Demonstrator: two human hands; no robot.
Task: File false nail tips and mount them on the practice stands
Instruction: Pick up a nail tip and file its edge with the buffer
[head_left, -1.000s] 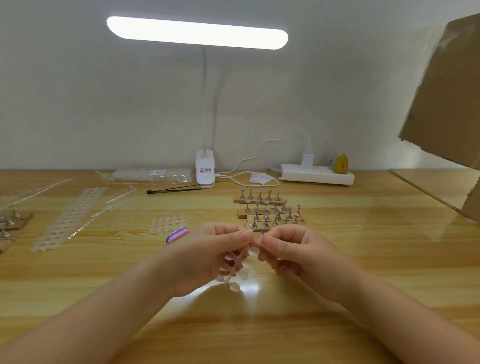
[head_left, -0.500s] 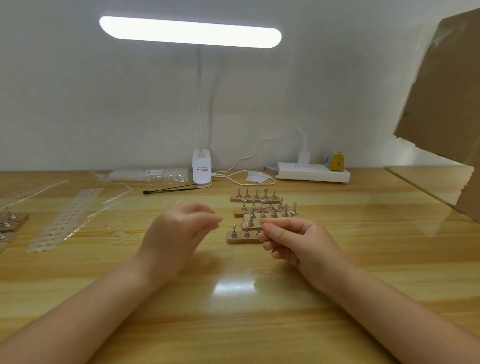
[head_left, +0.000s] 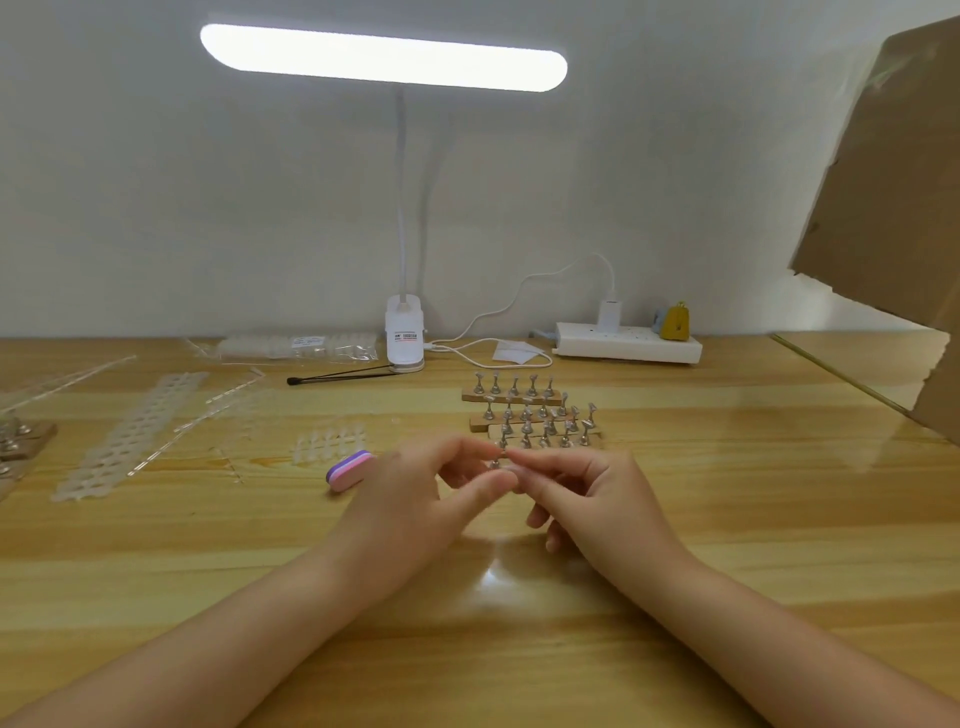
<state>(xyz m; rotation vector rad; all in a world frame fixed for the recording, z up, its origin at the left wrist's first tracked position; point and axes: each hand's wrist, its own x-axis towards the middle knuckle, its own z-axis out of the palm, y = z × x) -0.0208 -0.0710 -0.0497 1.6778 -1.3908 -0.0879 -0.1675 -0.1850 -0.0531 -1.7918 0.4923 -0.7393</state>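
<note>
My right hand (head_left: 592, 493) pinches a small clear nail tip (head_left: 513, 471) between thumb and forefinger, just in front of the nearest metal holder (head_left: 497, 458) of the practice stands (head_left: 530, 415). These are wooden bars with rows of metal holders. My left hand (head_left: 426, 499) is beside it, forefinger and thumb curved apart around the same spot, the thumb tip touching the right fingertips. A pink and purple file block (head_left: 350, 470) lies on the table left of my left hand. A short strip of clear tips (head_left: 328, 444) lies behind the block.
Long emptied tip strips (head_left: 130, 436) and more stands (head_left: 21, 441) lie at the left. A desk lamp base (head_left: 405, 340), a bag of tips (head_left: 296, 345), a black tool (head_left: 343, 375) and a power strip (head_left: 628, 348) line the back. Cardboard (head_left: 883, 208) stands at the right.
My left hand put down the file block and the strip of tips, swung left, then came back to my right hand. My right hand kept its pinch near the front stand.
</note>
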